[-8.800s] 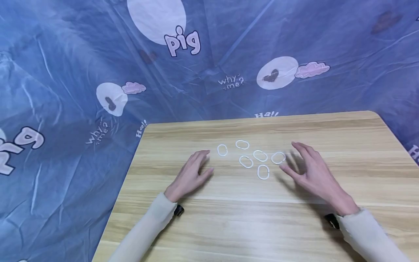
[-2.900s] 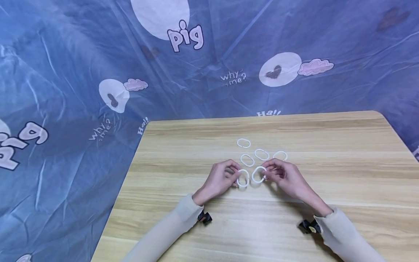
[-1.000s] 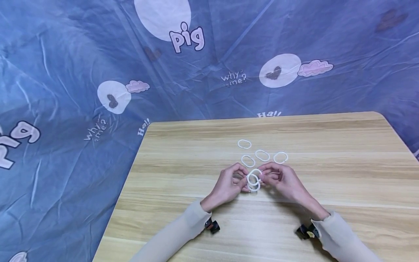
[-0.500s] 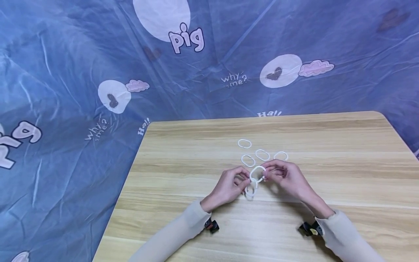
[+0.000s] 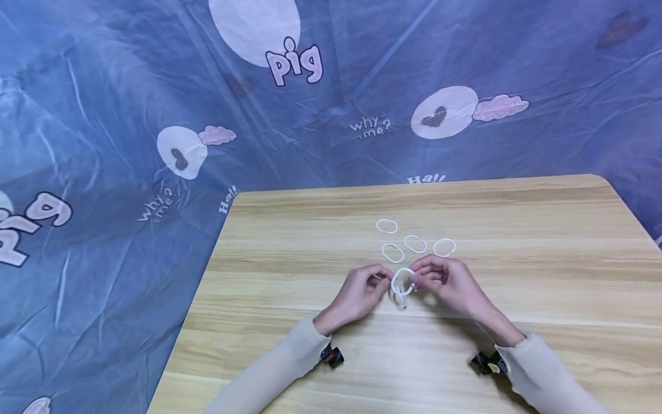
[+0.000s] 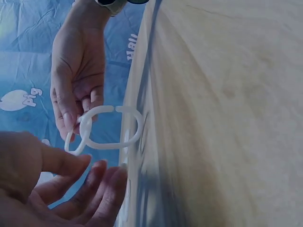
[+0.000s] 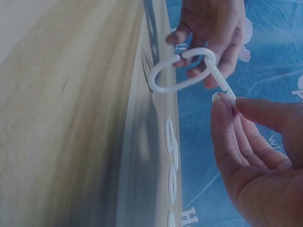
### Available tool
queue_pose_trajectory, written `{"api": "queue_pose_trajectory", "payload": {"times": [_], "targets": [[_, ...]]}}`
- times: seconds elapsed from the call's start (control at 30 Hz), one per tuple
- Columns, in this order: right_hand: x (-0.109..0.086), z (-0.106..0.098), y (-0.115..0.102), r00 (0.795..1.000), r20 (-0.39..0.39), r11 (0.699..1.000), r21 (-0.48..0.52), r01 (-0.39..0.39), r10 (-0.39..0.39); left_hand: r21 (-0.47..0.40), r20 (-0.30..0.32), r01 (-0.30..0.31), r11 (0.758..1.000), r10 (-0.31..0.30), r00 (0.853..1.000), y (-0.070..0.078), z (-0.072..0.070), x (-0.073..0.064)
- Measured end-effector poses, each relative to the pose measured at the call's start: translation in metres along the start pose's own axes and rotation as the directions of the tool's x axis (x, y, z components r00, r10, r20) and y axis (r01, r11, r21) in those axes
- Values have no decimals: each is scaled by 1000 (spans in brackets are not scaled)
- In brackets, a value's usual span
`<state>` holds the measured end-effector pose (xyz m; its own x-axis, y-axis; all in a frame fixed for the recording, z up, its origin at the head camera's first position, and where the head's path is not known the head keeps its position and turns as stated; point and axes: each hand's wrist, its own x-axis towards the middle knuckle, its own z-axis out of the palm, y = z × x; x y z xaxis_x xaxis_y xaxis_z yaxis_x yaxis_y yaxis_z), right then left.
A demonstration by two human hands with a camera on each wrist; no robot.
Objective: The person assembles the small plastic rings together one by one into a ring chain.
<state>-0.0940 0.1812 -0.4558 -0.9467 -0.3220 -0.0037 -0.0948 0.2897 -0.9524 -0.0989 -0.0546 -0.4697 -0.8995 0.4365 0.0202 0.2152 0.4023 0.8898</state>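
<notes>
My right hand [image 5: 452, 284] pinches a white oval curtain ring [image 7: 218, 78] between thumb and fingertips, just above the table. A second white curtain ring [image 7: 165, 89], with a small gap in its side, hangs linked through the first. Close on the other side is my left hand [image 5: 357, 293], its fingers loosely bent. In the right wrist view its fingertips lie beside and behind the linked ring and seem to grip nothing. Behind the hands, several more white curtain rings [image 5: 383, 253] lie flat.
The rings lie on a wood-grain table [image 5: 310, 356] with rounded corners. A blue printed cloth [image 5: 331, 103] hangs beyond its back edge and down the left side. A dark wrist camera [image 5: 333, 355] sits at my left cuff, another dark camera [image 5: 487, 363] at the right.
Two rings were picked up from the table, brought together and linked. In the last half second my left fingers have come away from the linked ring, which now hangs from the right hand's ring.
</notes>
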Motion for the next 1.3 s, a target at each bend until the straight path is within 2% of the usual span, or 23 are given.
{"api": "queue_pose_trajectory", "payload": {"times": [0.23, 0.73, 0.9, 1.1, 1.3], "targets": [[-3, 4, -2, 1000, -2, 1000, 13, 2, -2, -44, -38, -39, 998, 38, 999, 4, -3, 1], [-7, 10, -1, 999, 14, 999, 23, 28, -28, -102, -20, 11, 995, -13, 1000, 9, -1, -6], [-7, 6, 0, 999, -9, 998, -50, 44, -44, -106, -28, 21, 994, -24, 999, 5, -1, -9], [-2, -6, 5, 998, -65, 992, -125, -19, 11, -130, -37, 22, 991, -27, 999, 3, -2, -10], [6, -20, 10, 991, -135, 964, -263, -38, 2, -138, -56, 24, 990, -32, 998, 0, -3, -10]]}}
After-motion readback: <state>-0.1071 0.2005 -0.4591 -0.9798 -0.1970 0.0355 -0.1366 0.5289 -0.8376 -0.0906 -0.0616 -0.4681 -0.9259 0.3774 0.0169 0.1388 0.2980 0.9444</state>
